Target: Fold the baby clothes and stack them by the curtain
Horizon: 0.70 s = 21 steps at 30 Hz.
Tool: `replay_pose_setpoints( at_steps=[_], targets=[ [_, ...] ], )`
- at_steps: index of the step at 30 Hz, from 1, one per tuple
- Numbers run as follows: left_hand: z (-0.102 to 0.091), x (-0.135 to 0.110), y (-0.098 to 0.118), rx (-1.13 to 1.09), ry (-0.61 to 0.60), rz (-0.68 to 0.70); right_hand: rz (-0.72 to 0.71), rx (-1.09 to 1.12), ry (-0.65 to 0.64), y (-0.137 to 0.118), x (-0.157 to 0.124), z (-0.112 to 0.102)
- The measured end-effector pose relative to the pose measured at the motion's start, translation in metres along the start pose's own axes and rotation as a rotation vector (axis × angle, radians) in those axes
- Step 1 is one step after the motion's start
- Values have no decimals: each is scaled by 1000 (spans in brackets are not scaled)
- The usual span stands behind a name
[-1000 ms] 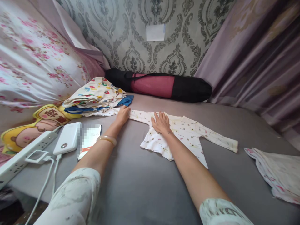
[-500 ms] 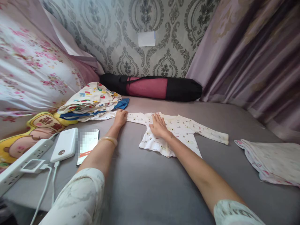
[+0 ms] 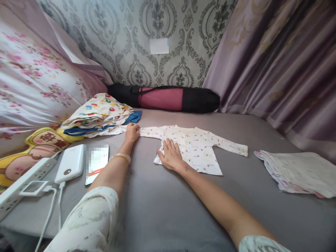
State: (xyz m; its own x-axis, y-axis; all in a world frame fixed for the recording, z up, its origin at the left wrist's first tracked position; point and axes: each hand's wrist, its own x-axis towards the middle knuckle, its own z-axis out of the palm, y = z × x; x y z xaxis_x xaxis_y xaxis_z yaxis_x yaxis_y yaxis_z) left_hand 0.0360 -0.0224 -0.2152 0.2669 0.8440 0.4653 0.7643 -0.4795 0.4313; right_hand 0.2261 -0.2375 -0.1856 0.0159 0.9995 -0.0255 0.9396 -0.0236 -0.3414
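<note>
Sliding down shirt (image 3: 196, 145), right hand (image 3: 171, 155)

My whitish sleeves (image 3: 89, 217), at seven and five o'clock, carry grey-green patterning. A smooth cream-amber bangle (image 3: 123, 158) circles my left forearm (image 3: 112, 176); a small dark marking (image 3: 186, 168) sits by my right wrist (image 3: 180, 166).

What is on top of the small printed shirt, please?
The right hand lies spread on the shirt, and the left hand is on one sleeve. The cloth under both hands is covered; that sleeve's cuff cannot be seen.
</note>
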Motion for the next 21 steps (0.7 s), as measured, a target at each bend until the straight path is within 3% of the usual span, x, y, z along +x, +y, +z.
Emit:
replay_pose_setpoints(
  at_steps=[6, 10, 14, 17, 21],
  targets=[
    [-2, -1, 1, 17, -7, -24, -7, 53, -63, -3, -6, -9],
    [-1, 0, -4, 50, 1, 3, -89, 86, -30, -12, -24, -5],
    [-1, 0, -5, 67, 43, -3, -146, 174, -100, -15, -34, -10],
    [-4, -2, 0, 83, 61, -1, -155, 298, -138, 0, -29, -34],
    [-9, -6, 7, 113, 87, 36, -50, 297, 30, 51, -20, -74]
  ],
)
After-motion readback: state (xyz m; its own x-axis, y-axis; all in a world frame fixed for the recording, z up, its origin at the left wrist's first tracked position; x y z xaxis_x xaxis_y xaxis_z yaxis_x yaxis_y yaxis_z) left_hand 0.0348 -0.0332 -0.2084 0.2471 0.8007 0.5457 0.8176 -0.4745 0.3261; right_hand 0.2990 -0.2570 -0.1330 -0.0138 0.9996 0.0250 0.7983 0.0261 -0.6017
